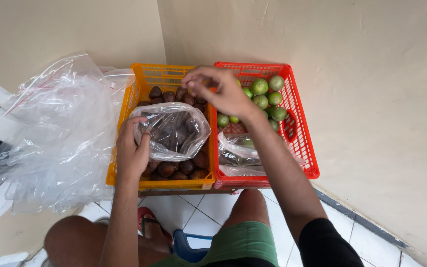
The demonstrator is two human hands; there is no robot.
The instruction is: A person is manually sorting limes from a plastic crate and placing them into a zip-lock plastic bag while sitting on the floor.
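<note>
Because the left hand [133, 148] pinches only one rim edge of the clear bag [174, 129] in the orange basket [124, 163], brown fruit [192, 84] released from the right hand [218, 91] fingertips may miss the mouth.

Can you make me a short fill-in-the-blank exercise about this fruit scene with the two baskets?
1. The left hand holds a clear plastic bag over the ____ basket.
2. The green fruits lie in the ____ basket.
3. The orange basket holds ____ scaly fruits.
4. The right hand hovers ____ the baskets.

Missing words: orange; red; brown; above
</note>
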